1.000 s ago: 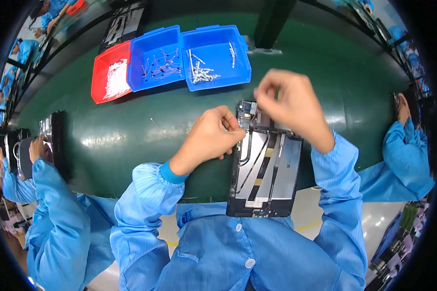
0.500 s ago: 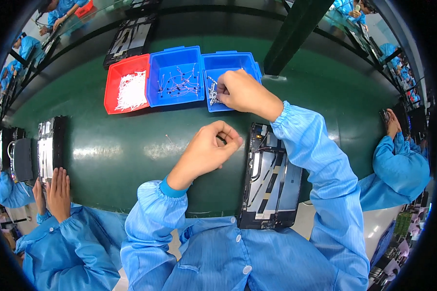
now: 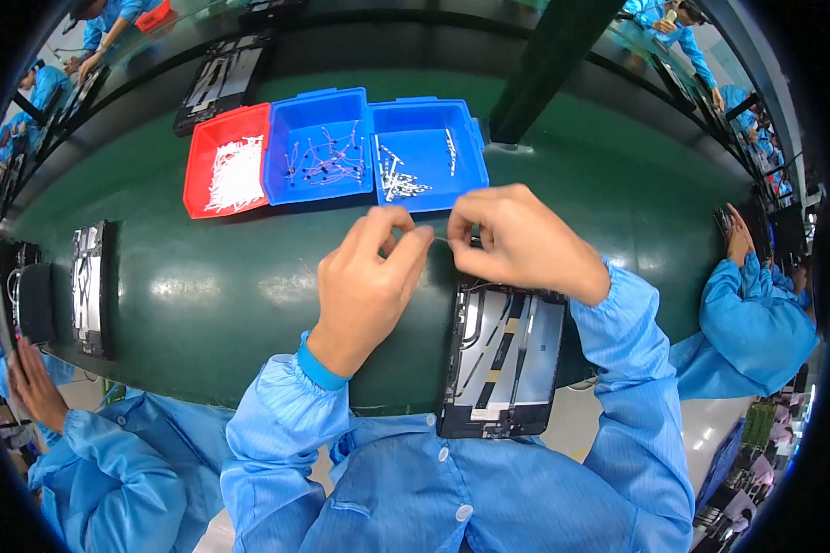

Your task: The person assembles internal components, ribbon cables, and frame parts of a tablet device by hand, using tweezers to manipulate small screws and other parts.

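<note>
My right hand is closed in a pinch over the top end of an opened, tablet-like device. A thin pale strip shows at its fingertips, too small to make out well. Close beside it, my left hand is pinched too, its fingertips near the strip's other end; what they hold, if anything, is hidden. The device lies at the table's front edge with its inside facing up, showing black tapes, cables and a silvery panel. Beyond my hands, a blue bin holds small black-and-white strips.
Left of that bin stand another blue bin with thin wires and a red bin of white pieces. More opened devices lie at the back and left. A dark post rises behind. Co-workers sit on both sides.
My right hand has left the strip bin and come back toward me, beside my left hand. My left hand has closed to a pinch. The left co-worker's hands have moved off the device there.
</note>
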